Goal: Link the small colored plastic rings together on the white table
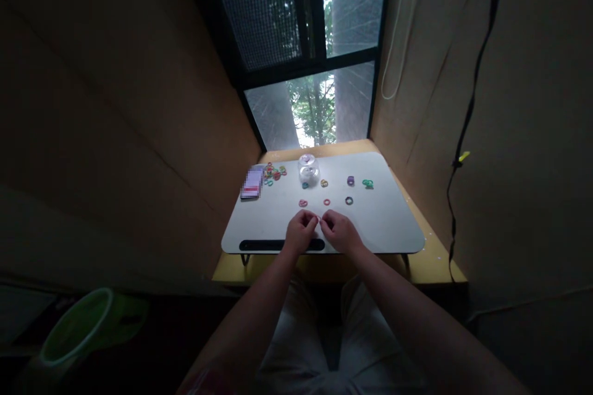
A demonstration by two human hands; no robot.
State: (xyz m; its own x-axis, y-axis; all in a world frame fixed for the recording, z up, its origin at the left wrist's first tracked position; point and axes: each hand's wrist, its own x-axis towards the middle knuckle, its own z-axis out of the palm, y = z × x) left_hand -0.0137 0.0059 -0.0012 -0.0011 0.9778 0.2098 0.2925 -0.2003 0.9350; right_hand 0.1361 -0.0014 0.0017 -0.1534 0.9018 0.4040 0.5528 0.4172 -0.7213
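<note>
Over the front of the white lap desk (259, 220), my left hand (302, 227) and my right hand (340, 229) meet with fingertips pinched. Between them shows a thin pale pink loop (319, 218), which looks like a small hair tie; most of it is hidden by the fingers. Just beyond lie a pink bundle of hair ties (303, 203), a red one (327, 202) and a dark one (349, 200). Farther back are a blue group (304, 185), a yellow group (324, 183), a purple group (351, 181) and a green group (367, 184).
A clear round jar (308, 170) stands at the back centre. A mixed pile of hair ties (275, 172) lies beside a phone (252, 182) at the back left. A black slot (264, 245) runs along the near edge. Walls and a window (315, 105) enclose the desk.
</note>
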